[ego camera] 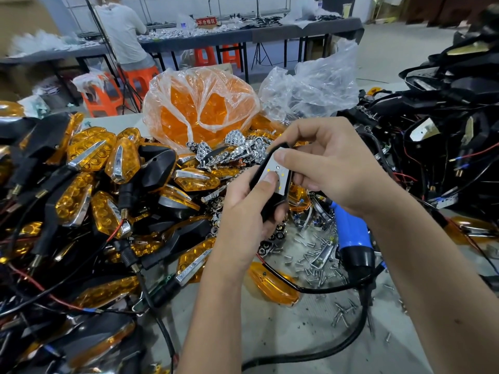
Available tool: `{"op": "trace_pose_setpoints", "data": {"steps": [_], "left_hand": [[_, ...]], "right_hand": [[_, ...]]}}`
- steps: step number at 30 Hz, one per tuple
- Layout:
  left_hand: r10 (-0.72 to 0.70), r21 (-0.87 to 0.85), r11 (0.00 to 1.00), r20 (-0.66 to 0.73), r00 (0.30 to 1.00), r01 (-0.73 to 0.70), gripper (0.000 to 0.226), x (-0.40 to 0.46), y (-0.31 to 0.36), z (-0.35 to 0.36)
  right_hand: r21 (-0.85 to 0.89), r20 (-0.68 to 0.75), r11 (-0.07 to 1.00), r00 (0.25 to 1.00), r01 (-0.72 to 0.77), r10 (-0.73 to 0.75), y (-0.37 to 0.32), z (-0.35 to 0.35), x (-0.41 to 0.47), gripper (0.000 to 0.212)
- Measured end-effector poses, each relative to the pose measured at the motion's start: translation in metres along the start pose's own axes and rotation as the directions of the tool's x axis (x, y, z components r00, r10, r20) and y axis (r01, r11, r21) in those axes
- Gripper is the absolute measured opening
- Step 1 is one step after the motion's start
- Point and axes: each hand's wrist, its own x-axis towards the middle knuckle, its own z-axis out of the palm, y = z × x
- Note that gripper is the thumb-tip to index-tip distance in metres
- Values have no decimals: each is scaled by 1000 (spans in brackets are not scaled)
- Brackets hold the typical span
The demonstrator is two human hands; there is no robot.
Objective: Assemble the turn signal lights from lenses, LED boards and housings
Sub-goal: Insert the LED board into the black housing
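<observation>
Two hands meet at the centre of your bench: your left hand (244,211) grips a black plastic housing (266,201) while your right hand (326,168) pinches its top, the left thumb pressing a white LED board (280,175) dotted with yellow diodes. Far behind, a red sign (206,22) reads "不合格区". Beyond your hands, a clear plastic bag (199,103) holds orange lenses; another clear bag (316,87) to its right holds dark parts.

One wide-angle head-worn view looks forward and down, close over the desk (270,327), both hands near the frame's middle; a far work table (270,33) fills the top edge.
</observation>
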Motion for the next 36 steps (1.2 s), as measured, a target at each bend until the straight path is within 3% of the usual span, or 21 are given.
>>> {"op": "trace_pose_setpoints", "data": {"steps": [5,7,10,13,15,19,22,25,28,32,36], "left_hand": [[-25,25,999,16,1000,25,22,1,-5,-3],[-53,20,998,-11,999,53,44,2,-3,-5],[-39,-18,999,-171,984,37,70,4,1,-18],[52,-21,998,-338,940,-62,73,5,7,-35],[43,-79,994,-377,925,-79,71,5,9,-41],[-51,-42,998,-221,974,43,49,5,4,-35],[-178,156,971,-21,984,179,28,6,-7,-20],[-297,87,954,161,941,287,37,6,-15,-3],[-304,106,951,152,940,291,37,5,-18,4],[-222,255,947,86,971,193,21,5,-19,3],[-157,301,944,39,987,138,21,5,-19,4]], "right_hand": [[-32,-22,999,1000,-1,0,4,-1,1,6],[-15,-40,999,999,-38,37,8,-5,2,4],[19,-108,994,988,-109,111,16,-20,3,11],[58,-164,989,976,-134,142,19,-38,3,11],[86,-152,984,974,-154,165,20,-47,2,10],[-11,43,982,981,-187,187,20,-44,-2,9],[-100,169,978,966,-183,198,17,-32,-2,10],[-210,225,964,952,-162,209,16,-23,-2,11],[-252,220,953,950,-166,224,16,-21,-3,13],[-226,170,955,958,-192,232,17,-19,-2,12],[-242,131,951,965,-192,228,17,-13,0,11]]}}
